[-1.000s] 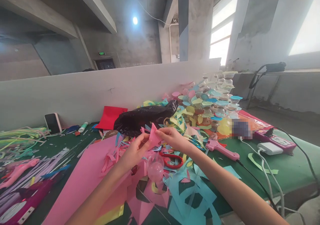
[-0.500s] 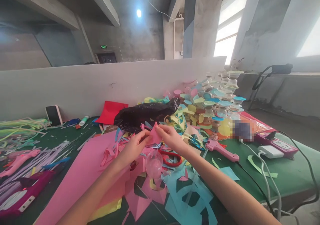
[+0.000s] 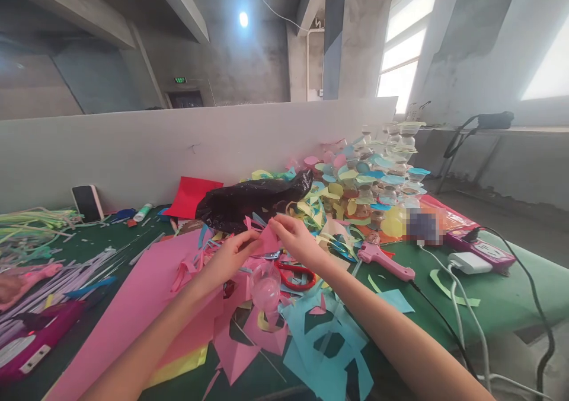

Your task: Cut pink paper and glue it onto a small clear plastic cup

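Observation:
Between my two hands is a small piece of pink paper (image 3: 268, 241), pinched on its left side by my left hand (image 3: 235, 254) and at its upper right by my right hand (image 3: 297, 242). Just below lies a clear plastic cup-like piece (image 3: 265, 288) with a rounded body. Red-handled scissors (image 3: 299, 277) rest beside it, partly under my right wrist. Nail clippers (image 3: 270, 255) show behind the paper. Large pink sheets (image 3: 146, 294) spread under my left forearm, and cut blue paper (image 3: 324, 347) lies near my right forearm.
A black plastic bag (image 3: 253, 199) lies behind my hands. Stacked clear cups with coloured paper (image 3: 382, 175) stand back right. A pink glue gun (image 3: 386, 261) and a corded power strip (image 3: 482, 250) sit right. At the left edge, another person's hand (image 3: 9, 289) appears at a second pink glue gun (image 3: 38, 276).
My hands stay on the pink paper, with small finger shifts and the paper tilting lower. The view has moved slightly. What looks like another person's hand has appeared at the left edge.

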Demonstrator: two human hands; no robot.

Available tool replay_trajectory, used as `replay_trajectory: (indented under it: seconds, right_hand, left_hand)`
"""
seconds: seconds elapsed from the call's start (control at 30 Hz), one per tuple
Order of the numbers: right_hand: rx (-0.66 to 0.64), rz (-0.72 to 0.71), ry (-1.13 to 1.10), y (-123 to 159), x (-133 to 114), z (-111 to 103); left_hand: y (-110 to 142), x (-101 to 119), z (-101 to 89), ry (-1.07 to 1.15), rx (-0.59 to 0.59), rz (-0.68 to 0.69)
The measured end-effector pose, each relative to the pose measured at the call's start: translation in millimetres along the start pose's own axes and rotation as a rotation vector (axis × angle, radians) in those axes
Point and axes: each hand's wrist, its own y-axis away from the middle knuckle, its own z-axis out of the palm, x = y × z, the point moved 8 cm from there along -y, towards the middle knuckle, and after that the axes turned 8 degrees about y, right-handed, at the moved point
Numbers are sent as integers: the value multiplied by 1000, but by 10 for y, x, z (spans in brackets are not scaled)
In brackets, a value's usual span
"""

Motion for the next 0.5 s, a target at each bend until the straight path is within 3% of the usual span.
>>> replay_trajectory:
  seconds: [0.13,0.3,0.5]
  right_hand:
    - [-6,26,-2,-14,58,31]
    - [-151,7,66,27,118,228]
    - [-249,3,4,87,90,318]
  left_hand:
    - [-8,-31,-67,1,46,7]
    - [26,-27,-183,63,160,21]
    - [72,18,-72,125,163,56]
